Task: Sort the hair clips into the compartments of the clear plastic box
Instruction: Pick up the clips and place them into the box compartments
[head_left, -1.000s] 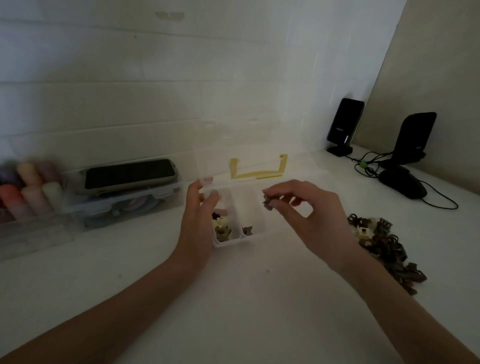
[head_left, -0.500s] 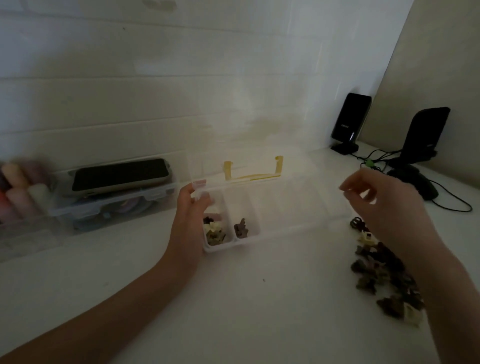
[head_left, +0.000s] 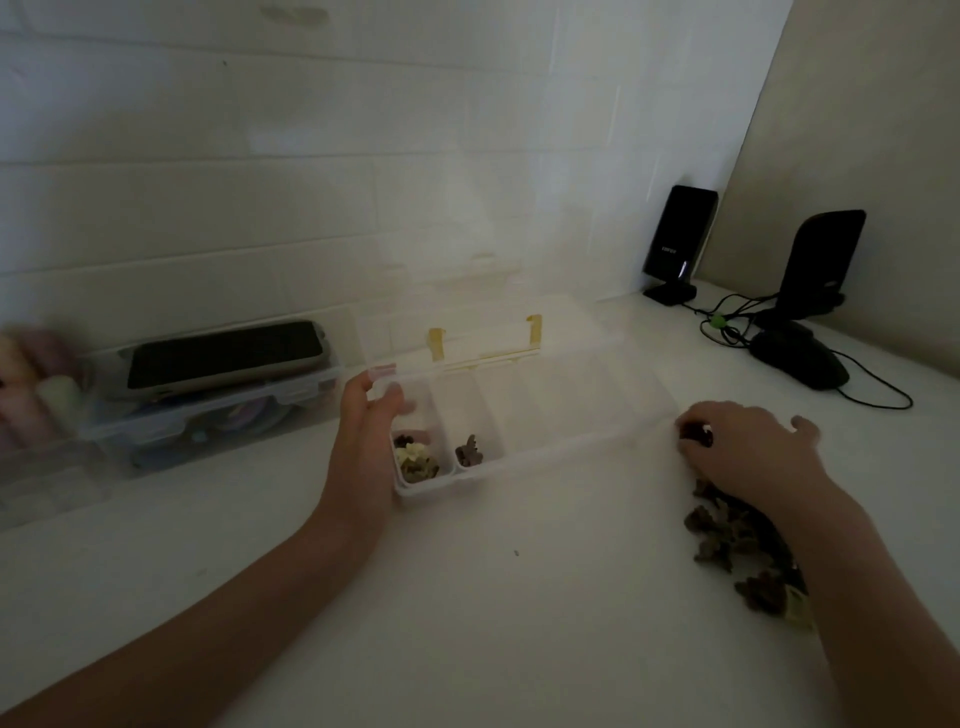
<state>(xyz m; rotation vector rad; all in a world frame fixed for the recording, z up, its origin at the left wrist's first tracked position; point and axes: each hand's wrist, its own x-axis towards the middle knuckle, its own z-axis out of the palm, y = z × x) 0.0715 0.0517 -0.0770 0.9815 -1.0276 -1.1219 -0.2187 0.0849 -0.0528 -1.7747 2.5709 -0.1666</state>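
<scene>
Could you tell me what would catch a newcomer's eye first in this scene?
Probably the clear plastic box at centre, steadied at its left end by the left hand, with clips only in its two leftmost compartments. Next, the dark pile of hair clips at right, where the right hand reaches.

White tiled wall (head_left: 311, 156) (dim); white table (head_left: 519, 623)

The table (head_left: 509, 613) lies bare toward 6 o'clock of the clear plastic box (head_left: 571, 452). At 9 o'clock the left hand (head_left: 363, 441) blocks its end; at 3 o'clock the right hand (head_left: 748, 457) and hair clips (head_left: 727, 540) crowd; its raised lid (head_left: 488, 332) walls 12 o'clock.
</scene>
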